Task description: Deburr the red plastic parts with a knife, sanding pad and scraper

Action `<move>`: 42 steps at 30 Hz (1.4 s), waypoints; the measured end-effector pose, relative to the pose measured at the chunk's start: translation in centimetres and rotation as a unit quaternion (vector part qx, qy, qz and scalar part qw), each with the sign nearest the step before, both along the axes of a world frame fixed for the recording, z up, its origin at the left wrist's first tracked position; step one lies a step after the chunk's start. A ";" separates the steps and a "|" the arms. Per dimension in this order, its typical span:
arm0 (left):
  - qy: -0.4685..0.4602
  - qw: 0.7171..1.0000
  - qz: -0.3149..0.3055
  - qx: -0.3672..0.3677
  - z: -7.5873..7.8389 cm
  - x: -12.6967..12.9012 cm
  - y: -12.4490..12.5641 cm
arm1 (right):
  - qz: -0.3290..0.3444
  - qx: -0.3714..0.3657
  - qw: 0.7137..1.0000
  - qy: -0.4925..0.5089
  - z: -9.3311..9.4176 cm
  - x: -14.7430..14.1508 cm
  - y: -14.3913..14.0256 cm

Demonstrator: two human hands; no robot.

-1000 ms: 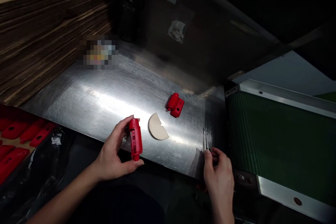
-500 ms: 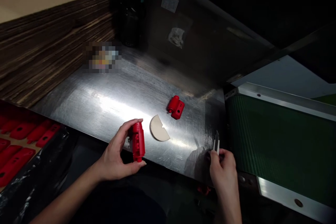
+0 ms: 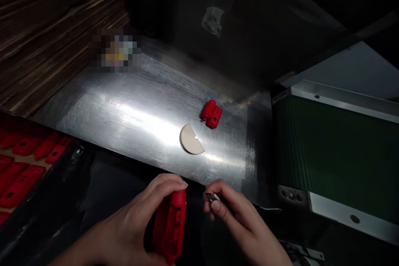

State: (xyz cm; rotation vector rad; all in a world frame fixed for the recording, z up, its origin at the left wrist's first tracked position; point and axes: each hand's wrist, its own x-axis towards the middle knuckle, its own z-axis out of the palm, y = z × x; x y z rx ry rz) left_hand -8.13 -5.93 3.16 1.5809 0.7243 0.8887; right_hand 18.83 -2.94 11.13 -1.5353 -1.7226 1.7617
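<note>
My left hand (image 3: 134, 216) is closed round a red plastic part (image 3: 174, 224), index finger at its top end and thumb at its lower end, with a row of slots showing along its side. My right hand (image 3: 237, 216) pinches a utility knife (image 3: 212, 196) whose metal tip points left toward the red part; the two are apart. Beyond the hands, a beige half-disc (image 3: 190, 140) with a small notch lies on the metal worktable (image 3: 140, 133). A second red plastic piece (image 3: 212, 114) rests a little farther back.
Stacked cardboard (image 3: 56, 29) rises at the back left. At the lower left, a box holds several red parts (image 3: 23, 183) beside black plastic (image 3: 46, 220). A green conveyor belt (image 3: 336, 153) with a metal frame runs on the right. A dark upright panel (image 3: 243, 50) backs the table.
My right hand has moved left with the knife, close to the red part. My left hand has come lower and nearer with the part. The view has tilted downward.
</note>
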 end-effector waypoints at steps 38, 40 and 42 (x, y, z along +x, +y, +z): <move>0.036 0.999 0.020 0.009 0.3 0.0 -1.1 | 0.155 0.213 0.957 -0.125 0.7 -3.4 0.1; 0.036 0.999 0.018 0.024 0.3 0.0 -1.1 | 0.153 0.217 0.956 -0.124 0.8 -3.4 0.0; 0.043 0.998 0.012 0.035 0.3 0.0 -1.0 | 0.152 0.211 0.958 -0.120 0.9 -3.3 0.0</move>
